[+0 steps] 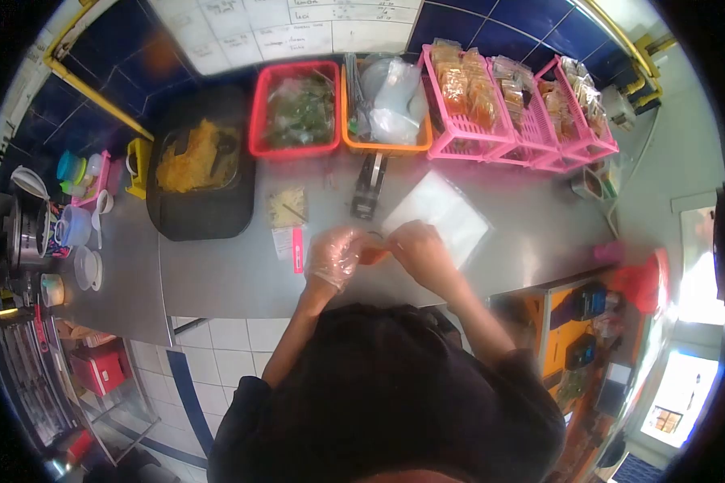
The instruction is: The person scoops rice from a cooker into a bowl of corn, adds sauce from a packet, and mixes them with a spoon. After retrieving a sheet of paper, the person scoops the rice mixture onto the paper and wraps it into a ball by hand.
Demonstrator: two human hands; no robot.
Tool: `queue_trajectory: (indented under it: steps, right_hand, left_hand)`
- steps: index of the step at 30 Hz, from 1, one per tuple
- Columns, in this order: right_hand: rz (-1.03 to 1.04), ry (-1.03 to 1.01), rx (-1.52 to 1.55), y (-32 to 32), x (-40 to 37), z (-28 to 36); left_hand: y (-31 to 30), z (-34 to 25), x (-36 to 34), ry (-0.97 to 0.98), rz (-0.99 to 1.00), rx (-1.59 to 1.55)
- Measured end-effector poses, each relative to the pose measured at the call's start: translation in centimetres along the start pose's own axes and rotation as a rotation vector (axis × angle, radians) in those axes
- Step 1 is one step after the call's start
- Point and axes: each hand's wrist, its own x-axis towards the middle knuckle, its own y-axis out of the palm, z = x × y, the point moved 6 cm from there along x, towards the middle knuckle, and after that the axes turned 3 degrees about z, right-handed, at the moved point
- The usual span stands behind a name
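My left hand point(336, 256), in a clear plastic glove, is closed on one side of a small orange packet point(372, 252) above the steel counter. My right hand point(417, 244) looks bare and pinches at the packet's other side, its fingertips close to the left ones. Just beyond the right hand lies a stack of white sheets point(439, 211). A black tool point(368, 189) rests on the counter ahead of both hands. Left of them are a clear bag of pale shreds point(287, 208) and a pink strip point(298, 249).
Along the back stand a red basket of greens point(254, 121), an orange basket of plastic bags point(387, 149) and pink racks point(475, 145) of packets. A dark tray point(201, 221) with yellow-orange food point(187, 167) is at the left. Shelving point(549, 338) stands below right.
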Motion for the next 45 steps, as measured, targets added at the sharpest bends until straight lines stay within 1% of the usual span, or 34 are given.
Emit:
queue_trajectory:
  steps: [1, 3, 5, 6, 8, 9, 10, 11, 12, 13, 14, 15, 17, 18, 20, 21, 22, 23, 24, 25, 26, 27, 28, 29, 31, 32, 34, 35, 38, 41, 43, 45]
  right_hand:
    - [0.014, -0.001, -0.013, 0.1, -0.1, -0.2]
    - [0.031, -0.007, 0.0, 0.0, 0.1, 0.1]
    - [0.036, -0.013, 0.016, 0.0, 0.3, 0.6]
    - [0.027, 0.006, 0.063, -0.1, 0.5, 0.7]
    - [0.013, 0.03, 0.109, 0.0, 1.0, 0.9]
    - [0.027, 0.03, 0.255, 0.2, 1.5, 1.0]
    - [0.041, 0.028, 0.402, 0.4, 2.0, 1.2]
    - [0.041, 0.025, 0.402, 0.3, 2.6, 1.7]
    - [0.046, 0.057, 0.475, 0.2, 3.2, 2.2]
    - [0.049, 0.09, 0.548, 0.2, 3.6, 2.5]
    - [0.048, 0.09, 0.548, 0.4, 4.0, 2.7]
    - [0.054, 0.098, 0.571, 0.5, 4.3, 2.7]
    - [0.058, 0.113, 0.588, 0.9, 4.9, 2.5]
    - [0.057, 0.148, 0.582, 1.4, 4.9, 2.2]
    - [0.07, 0.19, 0.573, 1.9, 4.9, 1.9]
    - [0.071, 0.294, 0.637, 2.2, 4.8, 1.5]
    - [0.071, 0.394, 0.701, 2.6, 4.7, 1.1]
    - [0.077, 0.392, 0.701, 3.6, 4.4, 0.3]
    - [0.054, 0.362, 0.495, 5.3, 3.9, -1.4]
    - [0.03, 0.329, 0.29, 7.0, 3.3, -2.9]
    - [0.032, 0.324, 0.292, 9.0, 2.5, -4.0]
    - [0.057, 0.28, 0.099, 11.0, 1.5, -4.6]
    - [0.082, 0.233, -0.093, 12.7, 0.7, -4.8]
    - [0.088, 0.223, -0.089, 14.1, 0.4, -5.0]
    - [0.14, 0.285, -0.254, 16.2, -0.2, -5.2]
    - [0.144, 0.276, -0.248, 16.9, -0.5, -5.3]
    - [0.072, 0.323, -0.238, 17.3, -0.8, -5.5]
    - [0.068, 0.321, -0.236, 17.8, -0.7, -5.5]
    - [0.103, 0.339, -0.257, 18.4, -0.7, -5.0]
    - [0.127, 0.297, -0.211, 17.7, 0.3, -4.2]
    - [0.302, 0.222, -0.267, 18.9, 0.6, -4.3]
    - [0.298, 0.239, -0.237, 19.3, 0.2, -4.9]
  left_hand:
    - [-0.3, 0.6, -0.1, 0.041, -0.053, 0.092]
    - [-0.5, 0.8, -0.5, 0.046, -0.074, 0.089]
    - [-1.1, 0.7, -0.3, -0.013, -0.078, 0.018]
    - [-1.0, 1.5, -0.5, -0.009, -0.075, 0.019]
    - [-0.1, 5.3, -1.0, -0.226, -0.048, -0.196]
    - [-0.2, 5.5, -1.1, -0.226, -0.046, -0.197]
    - [0.4, 5.8, -1.1, -0.25, 0.027, -0.645]
    - [1.1, 5.7, -1.1, -0.265, 0.101, -1.09]
    - [1.4, 5.7, -1.3, -0.264, 0.098, -1.089]
    - [2.7, 6.3, -2.2, -0.443, -0.02, -1.532]
    - [4.0, 6.9, -3.3, -0.627, -0.15, -1.969]
    - [4.4, 7.6, -3.9, -0.627, -0.145, -1.969]
    - [5.1, 7.9, -4.5, -0.46, -0.01, -2.076]
    - [4.9, 7.3, -4.4, -0.466, -0.005, -2.082]
    - [4.0, 7.2, -4.7, -0.576, -0.171, -1.774]
    - [4.0, 8.0, -4.9, -0.583, -0.178, -1.781]
    - [3.7, 9.4, -5.0, -0.588, -0.189, -1.637]
    - [3.3, 10.6, -4.9, -0.589, -0.199, -1.49]
    - [2.2, 9.8, -4.8, -0.67, -0.266, -1.427]
    - [1.7, 10.3, -4.7, -0.669, -0.273, -1.427]
    - [0.8, 11.0, -4.4, -0.623, -0.253, -1.359]
    - [0.1, 11.4, -4.3, -0.579, -0.235, -1.29]
    - [-0.5, 11.4, -4.3, -0.626, -0.276, -1.248]
    - [-0.9, 11.4, -4.2, -0.626, -0.289, -1.246]
    - [-1.7, 11.4, -4.2, -0.631, -0.285, -1.129]
    - [-1.8, 11.6, -4.3, -0.633, -0.297, -1.124]
    - [-1.9, 11.6, -4.1, -0.635, -0.254, -1.053]
    - [-1.9, 11.6, -3.9, -0.632, -0.255, -1.05]
    - [-1.5, 11.2, -3.6, -0.629, -0.242, -1.046]
    - [-1.1, 11.3, -3.3, -0.609, -0.228, -1.06]
    - [-1.0, 11.3, -3.3, -0.612, -0.224, -1.051]
    - [-1.0, 11.0, -3.2, -0.614, -0.222, -1.056]
